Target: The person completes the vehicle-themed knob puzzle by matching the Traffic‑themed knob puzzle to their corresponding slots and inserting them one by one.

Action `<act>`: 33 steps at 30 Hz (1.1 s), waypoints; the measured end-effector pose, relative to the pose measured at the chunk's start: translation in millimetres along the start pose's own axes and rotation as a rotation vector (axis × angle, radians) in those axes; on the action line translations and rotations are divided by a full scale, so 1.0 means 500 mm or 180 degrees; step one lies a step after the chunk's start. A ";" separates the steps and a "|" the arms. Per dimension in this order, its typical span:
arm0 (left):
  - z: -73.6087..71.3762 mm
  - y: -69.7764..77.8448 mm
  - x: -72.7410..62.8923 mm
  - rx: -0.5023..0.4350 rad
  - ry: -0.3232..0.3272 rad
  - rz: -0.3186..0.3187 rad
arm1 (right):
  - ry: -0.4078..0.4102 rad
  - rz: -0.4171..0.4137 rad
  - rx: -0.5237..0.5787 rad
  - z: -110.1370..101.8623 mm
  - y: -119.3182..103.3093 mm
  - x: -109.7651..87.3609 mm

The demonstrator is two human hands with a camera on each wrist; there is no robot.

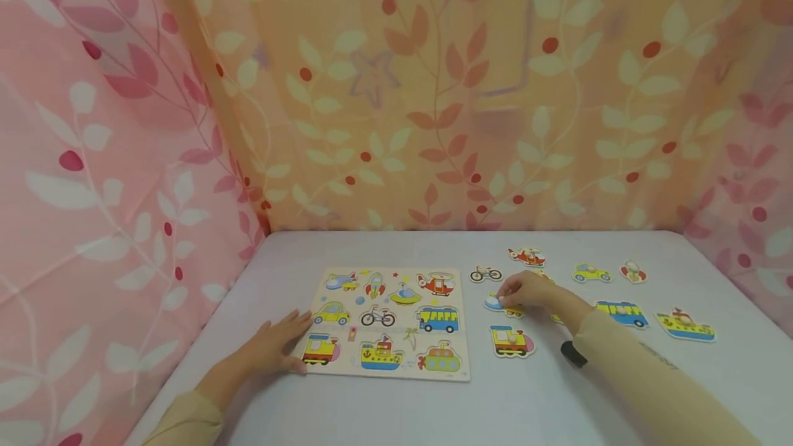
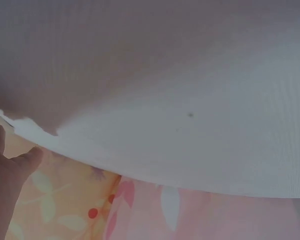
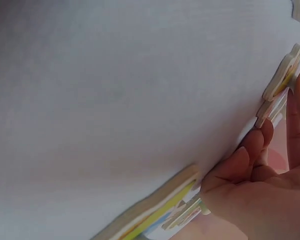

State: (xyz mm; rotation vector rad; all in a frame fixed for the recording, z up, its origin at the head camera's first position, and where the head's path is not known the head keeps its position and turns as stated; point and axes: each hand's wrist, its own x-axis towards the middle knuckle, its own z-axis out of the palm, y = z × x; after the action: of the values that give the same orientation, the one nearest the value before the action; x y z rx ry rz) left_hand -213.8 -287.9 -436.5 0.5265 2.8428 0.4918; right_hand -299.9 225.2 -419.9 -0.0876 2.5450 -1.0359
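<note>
My right hand (image 1: 529, 291) pinches the airplane puzzle piece (image 1: 492, 303) with thumb and fingers, among loose pieces right of the board. In the right wrist view, the curled fingers (image 3: 240, 165) sit beside wooden pieces (image 3: 282, 80) seen edge-on. My left hand (image 1: 275, 343) rests by the left edge of the puzzle board (image 1: 350, 365), its fingers spread and touching that edge. Vehicle pictures fill the board. In the left wrist view only part of the left hand (image 2: 10, 170) shows, at the far left.
Around the right hand lie a train piece (image 1: 512, 341), bicycle (image 1: 486, 274), helicopter (image 1: 528, 256), car (image 1: 591, 272), rocket (image 1: 633, 272), bus (image 1: 622, 314) and ship (image 1: 685, 325). A black object (image 1: 573, 354) lies under the right forearm. Patterned curtains (image 1: 434, 88) surround the white table (image 1: 396, 418).
</note>
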 end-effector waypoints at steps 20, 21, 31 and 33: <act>-0.007 0.012 -0.006 0.0073 -0.0022 -0.0015 | 0.0013 -0.0014 0.0097 0.000 0.000 0.003; -0.007 0.013 -0.006 0.0067 -0.0023 -0.0025 | 0.0004 -0.0033 0.0106 -0.001 -0.001 0.002; -0.003 0.012 -0.006 0.0110 -0.0019 -0.0048 | -0.0012 -0.0109 0.0029 -0.009 -0.037 0.000; -0.004 0.015 -0.006 0.0102 -0.0007 -0.0054 | -0.0012 -0.0054 0.0045 -0.008 -0.043 0.004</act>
State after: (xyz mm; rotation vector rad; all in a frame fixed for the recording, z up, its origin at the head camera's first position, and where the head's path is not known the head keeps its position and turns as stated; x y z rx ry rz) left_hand -209.2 -282.8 -431.6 0.5080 2.8549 0.4433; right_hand -305.1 211.6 -403.2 -0.1072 2.5375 -1.0589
